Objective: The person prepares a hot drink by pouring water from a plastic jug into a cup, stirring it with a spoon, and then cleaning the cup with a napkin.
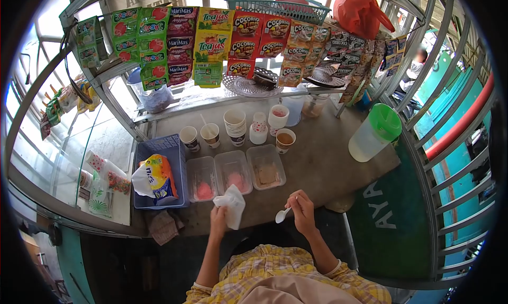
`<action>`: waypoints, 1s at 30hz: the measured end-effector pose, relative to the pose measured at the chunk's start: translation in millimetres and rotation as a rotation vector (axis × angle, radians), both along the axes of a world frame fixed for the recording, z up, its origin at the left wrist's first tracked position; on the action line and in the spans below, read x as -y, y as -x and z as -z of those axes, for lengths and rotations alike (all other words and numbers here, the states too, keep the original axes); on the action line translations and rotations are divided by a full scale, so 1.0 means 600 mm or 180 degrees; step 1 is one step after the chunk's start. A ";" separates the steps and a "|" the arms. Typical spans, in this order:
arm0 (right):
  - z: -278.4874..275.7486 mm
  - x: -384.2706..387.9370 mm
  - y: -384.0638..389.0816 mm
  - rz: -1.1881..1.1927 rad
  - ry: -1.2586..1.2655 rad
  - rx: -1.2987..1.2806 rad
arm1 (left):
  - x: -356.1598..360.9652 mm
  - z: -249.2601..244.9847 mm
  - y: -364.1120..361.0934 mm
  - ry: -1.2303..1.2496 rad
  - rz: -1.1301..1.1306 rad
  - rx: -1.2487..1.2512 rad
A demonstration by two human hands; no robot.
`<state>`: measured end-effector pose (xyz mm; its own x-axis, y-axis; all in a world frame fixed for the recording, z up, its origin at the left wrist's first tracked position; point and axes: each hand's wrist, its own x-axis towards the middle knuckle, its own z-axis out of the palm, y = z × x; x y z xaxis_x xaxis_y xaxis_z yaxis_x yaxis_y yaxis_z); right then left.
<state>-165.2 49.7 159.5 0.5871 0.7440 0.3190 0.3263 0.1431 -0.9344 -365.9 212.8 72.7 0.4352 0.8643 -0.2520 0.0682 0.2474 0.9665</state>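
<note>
My left hand (218, 220) is closed on a crumpled white tissue (233, 204), held up at the counter's front edge. To the right, my right hand (301, 211) pinches the handle of a small white spoon (281, 216), its bowl pointing down and left. Just beyond my hands stand three clear plastic tubs in a row. The left tub (197, 169) and the middle tub (228, 161) hold some pink stuff; the right tub (263, 155) has brown stuff at its bottom. Behind the right tub is a paper cup (285, 140) with brown contents.
More paper cups (210, 135), some stacked, line the back of the counter (328, 145). A blue basket (182, 190) with a tissue pack (159, 177) stands left. On the right is a green-lidded pitcher (366, 140). Drink sachets (211, 45) hang overhead, and a cloth (164, 227) drapes the front edge.
</note>
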 end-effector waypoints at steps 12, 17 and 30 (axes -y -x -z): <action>0.009 0.031 0.027 -0.0138 0.0064 0.0112 | -0.057 0.026 0.129 -0.2160 0.0068 -0.2430; 0.009 0.044 0.047 -0.0158 0.0082 0.0144 | -0.050 0.029 0.138 -0.2903 -0.0661 -0.2953; 0.019 0.073 0.066 -0.0034 0.0071 0.0157 | -0.038 0.055 0.131 -0.3044 0.0086 -0.2435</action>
<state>-204.8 5.6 148.3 0.5631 0.7574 0.3306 0.3707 0.1261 -0.9202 -444.7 235.6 39.6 0.4742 0.8344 0.2809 0.6922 -0.5505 0.4667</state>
